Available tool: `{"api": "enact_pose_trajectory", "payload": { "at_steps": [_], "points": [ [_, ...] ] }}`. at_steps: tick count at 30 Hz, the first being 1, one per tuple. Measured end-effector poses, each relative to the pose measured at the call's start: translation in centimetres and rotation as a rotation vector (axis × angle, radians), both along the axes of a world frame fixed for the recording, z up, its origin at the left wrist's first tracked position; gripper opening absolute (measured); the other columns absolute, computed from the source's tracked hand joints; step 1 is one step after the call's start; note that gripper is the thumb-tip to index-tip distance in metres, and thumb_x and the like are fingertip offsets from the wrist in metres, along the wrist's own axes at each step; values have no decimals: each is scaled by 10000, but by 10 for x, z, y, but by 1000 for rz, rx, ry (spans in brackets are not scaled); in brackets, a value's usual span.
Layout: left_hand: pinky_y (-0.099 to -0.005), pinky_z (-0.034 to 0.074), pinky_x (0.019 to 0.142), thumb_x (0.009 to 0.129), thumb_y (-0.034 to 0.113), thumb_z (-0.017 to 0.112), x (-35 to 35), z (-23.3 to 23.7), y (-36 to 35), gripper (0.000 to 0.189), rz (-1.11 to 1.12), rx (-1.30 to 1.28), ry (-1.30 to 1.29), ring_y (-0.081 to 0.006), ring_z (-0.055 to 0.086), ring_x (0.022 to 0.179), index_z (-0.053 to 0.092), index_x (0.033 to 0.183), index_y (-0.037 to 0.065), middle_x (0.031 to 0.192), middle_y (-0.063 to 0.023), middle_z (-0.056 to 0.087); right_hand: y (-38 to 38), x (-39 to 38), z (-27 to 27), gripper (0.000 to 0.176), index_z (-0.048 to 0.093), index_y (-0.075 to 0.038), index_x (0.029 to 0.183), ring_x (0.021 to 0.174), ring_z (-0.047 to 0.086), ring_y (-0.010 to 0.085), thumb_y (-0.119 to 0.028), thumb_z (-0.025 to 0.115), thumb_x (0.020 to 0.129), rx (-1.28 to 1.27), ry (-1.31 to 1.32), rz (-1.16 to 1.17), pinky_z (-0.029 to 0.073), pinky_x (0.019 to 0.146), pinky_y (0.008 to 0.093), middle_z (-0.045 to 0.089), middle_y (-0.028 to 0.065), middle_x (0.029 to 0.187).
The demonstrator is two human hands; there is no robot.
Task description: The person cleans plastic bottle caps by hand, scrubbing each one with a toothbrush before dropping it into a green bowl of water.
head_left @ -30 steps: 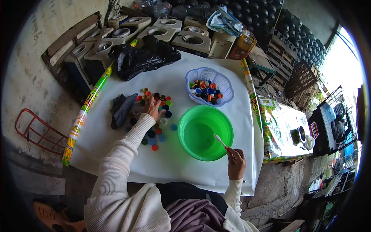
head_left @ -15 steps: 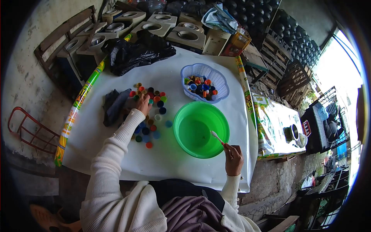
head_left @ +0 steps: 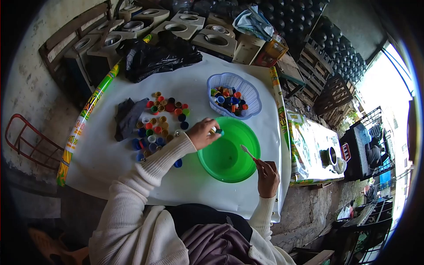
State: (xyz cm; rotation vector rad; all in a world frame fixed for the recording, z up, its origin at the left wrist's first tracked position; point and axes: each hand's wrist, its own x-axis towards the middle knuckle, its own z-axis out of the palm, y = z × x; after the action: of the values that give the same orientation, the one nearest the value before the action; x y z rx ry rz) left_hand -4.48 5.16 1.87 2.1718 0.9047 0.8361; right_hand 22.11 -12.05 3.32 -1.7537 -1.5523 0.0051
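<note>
While left hand pinches a cap, right hand grips a toothbrush; print on roll unreadable.

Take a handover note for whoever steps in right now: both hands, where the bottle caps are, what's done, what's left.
Left hand pinches a small teal plastic bottle cap above the round green plastic basin.
Right hand grips a red-handled toothbrush, bristle head over the basin.
Done, seemingly: coloured caps piled in the blue plastic lattice basket.
Left: many loose coloured caps beside a dark cloth on the white sheet.
</note>
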Motion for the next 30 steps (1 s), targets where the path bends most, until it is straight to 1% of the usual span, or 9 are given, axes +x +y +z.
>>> {"api": "enact_pose_trajectory", "payload": {
  "at_steps": [3, 6, 13, 15, 18, 21, 24, 25, 30],
  "points": [
    [-415, 555, 903, 945, 243, 668, 34, -6, -15, 297, -40, -130, 129, -292, 676, 961, 574, 1150, 50, 1138, -165, 569, 12, -1, 10, 178, 762, -125, 1048, 776, 706, 237, -99, 731, 874, -30, -95, 22, 531, 654, 348, 683, 47, 929],
    [-405, 542, 948, 954, 254, 654, 50, -19, -11, 313, -61, -73, 243, -291, 670, 999, 576, 1190, 63, 1161, -164, 548, 22, -10, 23, 224, 763, -139, 1058, 819, 688, 241, -67, 724, 850, -146, -200, 33, 532, 685, 366, 664, 42, 942],
    [-380, 537, 957, 979, 257, 644, 49, -10, 4, 317, -32, -94, 116, -223, 684, 1047, 641, 1224, 56, 1208, -110, 657, 50, -23, 21, 299, 749, -139, 1111, 863, 676, 266, -15, 647, 859, -170, -293, 119, 542, 699, 406, 656, 55, 978],
    [-359, 549, 925, 1000, 266, 624, 41, 0, 13, 312, -42, -234, -94, -194, 690, 1036, 645, 1216, 42, 1155, -88, 688, 53, -25, 21, 298, 723, -94, 1147, 843, 679, 282, -5, 635, 877, -117, -240, 175, 539, 666, 422, 660, 95, 999],
    [-314, 566, 870, 1043, 267, 569, 40, -4, 31, 294, -72, -513, -505, -148, 693, 1022, 651, 1209, 38, 1120, -50, 711, 56, -30, 14, 280, 695, -43, 1166, 831, 679, 281, -27, 659, 889, -94, 39, 219, 533, 683, 386, 654, 151, 1013],
    [-303, 562, 883, 1044, 230, 564, 31, 39, 21, 244, 33, -788, -861, -157, 690, 1036, 647, 1208, 69, 1118, -51, 700, 52, -43, 16, 305, 659, 5, 1193, 791, 657, 212, -56, 697, 897, -134, 194, 315, 517, 703, 320, 655, 126, 1016],
    [-302, 559, 884, 1041, 206, 560, 31, 46, 28, 232, 100, -806, -1123, -177, 690, 1041, 636, 1204, 60, 1111, -64, 691, 47, -56, 14, 358, 636, 19, 1218, 759, 588, 117, -89, 735, 892, -387, 768, 385, 490, 717, 269, 637, 45, 1011],
    [-313, 564, 892, 1032, 180, 561, 32, 53, 27, 215, 136, -788, -1174, -196, 690, 1038, 635, 1184, 48, 1100, -80, 686, 46, -62, 14, 402, 609, 18, 1259, 717, 509, 51, -114, 739, 902, -394, 857, 435, 446, 633, 233, 625, 3, 1053],
    [-320, 569, 912, 1020, 158, 565, 48, 70, 29, 198, 64, -805, -1361, -210, 690, 1034, 629, 1152, 25, 1100, -98, 684, 51, -93, 25, 500, 548, 12, 1332, 609, 441, 23, -129, 749, 897, -542, 1122, 497, 342, 510, 201, 660, 14, 1074]
  ]
}}
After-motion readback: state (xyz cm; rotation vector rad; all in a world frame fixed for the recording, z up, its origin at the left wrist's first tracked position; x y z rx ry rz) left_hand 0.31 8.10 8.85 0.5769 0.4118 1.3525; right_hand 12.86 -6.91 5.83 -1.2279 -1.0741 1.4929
